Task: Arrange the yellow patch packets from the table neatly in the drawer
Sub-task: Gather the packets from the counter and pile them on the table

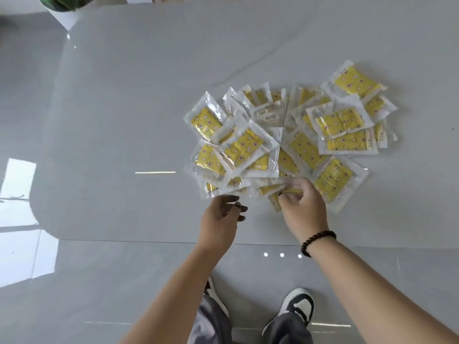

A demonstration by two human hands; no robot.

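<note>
Grey trousers and black-white sneakers (pixel 295 309) at bottom of view, on glossy grey floor. Both bare forearms reach fwd over the near edge of the grey table (pixel 124 108). Black bead bracelet (pixel 316 242) on the right wrist. Right hand (pixel 301 207) sits at the near edge of the pile, fingers curled, pinching a yellow packet (pixel 285 192) w/ thumb and fingertips (blurred, so can't tell if it's one packet or more). Left hand (pixel 221 219) is just beside the pile's near-left corner, fingers loosely curled, holding nothing, tips close to the nearest wrapper. Yellow patch packets (pixel 285 135), clear wrap w/ yellow insert, lie in a loose overlapping heap on the table, centre-right. Far left corner: white planter (pixel 65 17) w/ green leaves, partly cut off.
</note>
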